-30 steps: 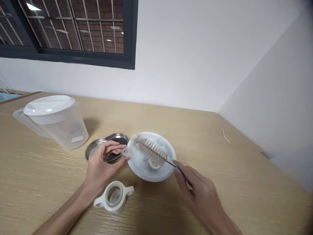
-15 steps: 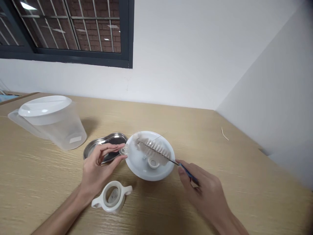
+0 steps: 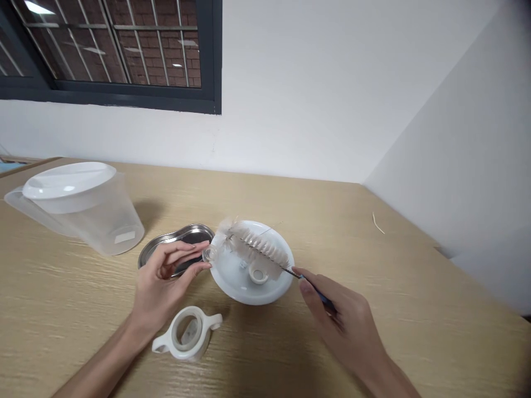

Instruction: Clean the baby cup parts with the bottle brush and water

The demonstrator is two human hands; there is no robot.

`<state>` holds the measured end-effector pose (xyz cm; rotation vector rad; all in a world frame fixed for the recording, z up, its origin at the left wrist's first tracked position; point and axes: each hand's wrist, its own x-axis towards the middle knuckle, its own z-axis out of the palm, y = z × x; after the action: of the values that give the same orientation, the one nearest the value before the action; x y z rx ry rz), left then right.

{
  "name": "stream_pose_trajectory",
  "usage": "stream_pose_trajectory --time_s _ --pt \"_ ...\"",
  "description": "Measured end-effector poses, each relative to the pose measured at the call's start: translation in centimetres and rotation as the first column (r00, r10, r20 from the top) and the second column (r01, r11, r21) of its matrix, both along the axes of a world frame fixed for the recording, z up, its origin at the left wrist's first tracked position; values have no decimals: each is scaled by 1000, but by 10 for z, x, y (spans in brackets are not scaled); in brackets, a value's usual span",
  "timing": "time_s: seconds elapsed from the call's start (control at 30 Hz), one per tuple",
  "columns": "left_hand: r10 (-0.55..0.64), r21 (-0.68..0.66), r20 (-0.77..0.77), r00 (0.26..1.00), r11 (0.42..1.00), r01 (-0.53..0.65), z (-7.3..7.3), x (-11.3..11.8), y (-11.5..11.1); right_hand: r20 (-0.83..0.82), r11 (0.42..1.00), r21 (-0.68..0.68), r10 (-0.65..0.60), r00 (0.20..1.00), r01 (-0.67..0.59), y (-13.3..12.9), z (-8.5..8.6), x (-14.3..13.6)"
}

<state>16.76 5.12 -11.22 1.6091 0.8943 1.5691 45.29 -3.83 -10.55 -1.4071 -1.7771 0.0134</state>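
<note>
Gripping the blue handle of a bristled brush (image 3: 259,250), the right hand (image 3: 347,318) was closed on the right side of the scene, its fingers near the rim of a white bowl (image 3: 227,281). The bristles lay slantwise above the bowl, their tip toward the far left. A small white ring (image 3: 258,282) sat inside it. On the left, the left hand (image 3: 160,282) pinched a small clear piece (image 3: 209,253) between thumb and fingers, just beside the bowl's left rim. Behind that hand lay a metal tray (image 3: 189,236); nearer stood a two-handled white holder (image 3: 206,334). A lidded pitcher (image 3: 85,204) stood farther left.
</note>
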Motion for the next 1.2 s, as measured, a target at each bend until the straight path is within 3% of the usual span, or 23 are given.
stream_pose_trajectory --time_s 0.2,0.47,0.67,0.97,1.2 --pt "-39 -38 63 997 998 42 2 0 1 5 1000 3 6 1000 -6 0 -1 -1" --pt "6 -56 -2 1000 998 -6 2 0 2 -57 1000 -10 -6 998 6 -2 5 -1" --pt "-3 -41 -5 1000 999 3 2 1 1 23 1000 -4 23 999 -23 -1 -1 1" --pt "24 0 -58 998 1000 -24 -1 -2 2 90 995 36 -99 991 96 3 -7 4" --pt "16 -9 -66 998 1000 -17 2 -1 0 81 1000 3 -13 997 13 1 -8 2"
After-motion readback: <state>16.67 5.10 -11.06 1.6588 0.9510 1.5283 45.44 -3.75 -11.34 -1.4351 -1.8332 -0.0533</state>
